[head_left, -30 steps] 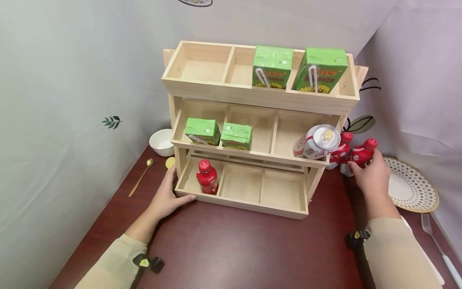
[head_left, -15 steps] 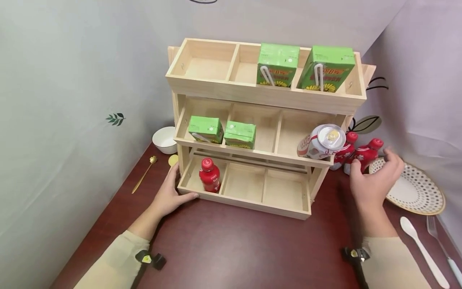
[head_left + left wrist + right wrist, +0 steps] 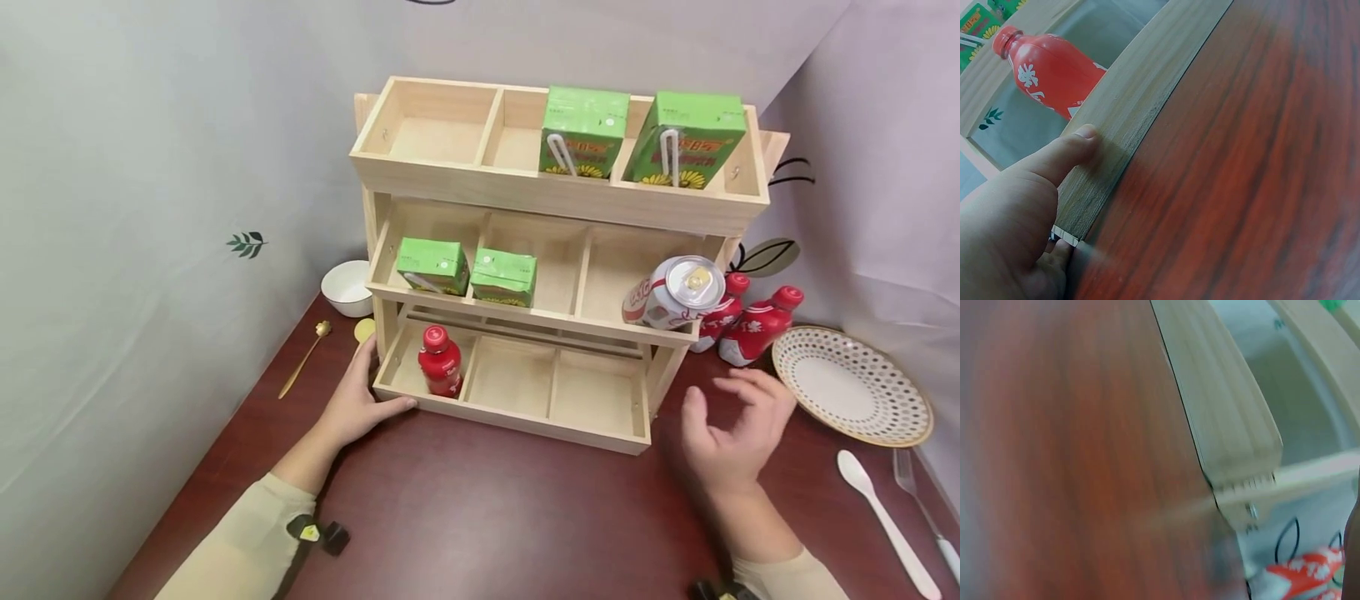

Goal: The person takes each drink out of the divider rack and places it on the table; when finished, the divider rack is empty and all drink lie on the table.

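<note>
A three-tier wooden shelf (image 3: 517, 425) stands on the dark red table. My left hand (image 3: 357, 402) grips its lower left corner; in the left wrist view the thumb (image 3: 1063, 153) lies on the front board and the other fingers go round the end. Just behind that board, a red bottle (image 3: 441, 365) stands in the bottom tier's left compartment. My right hand (image 3: 738, 429) holds nothing, its fingers loosely bent, in the air right of the shelf. Beyond it, two red-capped bottles (image 3: 759, 327) stand beside the shelf. A silver can (image 3: 667, 293) leans in the middle tier's right compartment.
Green drink cartons sit on the top tier (image 3: 585, 133) and middle tier (image 3: 504, 277). A dotted plate (image 3: 851, 383), a white spoon (image 3: 885, 517) and a fork (image 3: 922, 500) lie at right. A white bowl (image 3: 347, 287) and a gold spoon (image 3: 303, 362) are at left.
My right hand has let go of a red bottle beside the shelf and drawn back toward me and leftward. The left hand keeps its grip on the shelf corner.
</note>
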Demonstrator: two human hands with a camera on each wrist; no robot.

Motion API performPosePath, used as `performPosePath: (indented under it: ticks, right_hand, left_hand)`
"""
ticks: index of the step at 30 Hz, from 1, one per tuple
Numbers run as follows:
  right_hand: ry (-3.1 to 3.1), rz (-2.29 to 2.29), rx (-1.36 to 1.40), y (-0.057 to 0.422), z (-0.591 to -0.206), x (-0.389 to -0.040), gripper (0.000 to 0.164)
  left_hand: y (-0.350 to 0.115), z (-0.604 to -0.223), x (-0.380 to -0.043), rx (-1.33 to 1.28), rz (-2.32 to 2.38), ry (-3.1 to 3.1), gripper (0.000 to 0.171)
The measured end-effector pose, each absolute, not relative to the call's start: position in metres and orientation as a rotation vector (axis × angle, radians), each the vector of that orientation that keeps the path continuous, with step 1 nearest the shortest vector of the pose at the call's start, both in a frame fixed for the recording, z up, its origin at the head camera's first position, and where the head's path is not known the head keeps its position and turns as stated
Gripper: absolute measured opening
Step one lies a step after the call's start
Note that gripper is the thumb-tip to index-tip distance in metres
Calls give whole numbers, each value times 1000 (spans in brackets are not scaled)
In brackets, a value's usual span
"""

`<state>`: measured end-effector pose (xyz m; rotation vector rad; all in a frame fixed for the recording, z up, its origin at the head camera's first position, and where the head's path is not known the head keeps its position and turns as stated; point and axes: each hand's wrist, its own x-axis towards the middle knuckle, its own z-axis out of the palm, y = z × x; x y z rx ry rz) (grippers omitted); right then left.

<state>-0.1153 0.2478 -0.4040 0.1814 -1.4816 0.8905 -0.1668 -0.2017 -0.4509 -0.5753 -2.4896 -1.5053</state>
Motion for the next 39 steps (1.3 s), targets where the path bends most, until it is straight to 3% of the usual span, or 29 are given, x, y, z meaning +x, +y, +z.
performPosePath:
  ticks: [16,27,39]
  right_hand:
    - [-1600,935,707,186,-409,-111,26]
    - [-1918,945,808,134,-437,-107,48]
    - [-2171,830,773,86,-446,-119,59]
  left_hand:
    - [-203,-452,-169,-568,-1471,-2504,112]
    - [-196,-453,-165,-556,-1481,-2519,112]
    - [-201,-449,-163,-536,-1474,-2529,114]
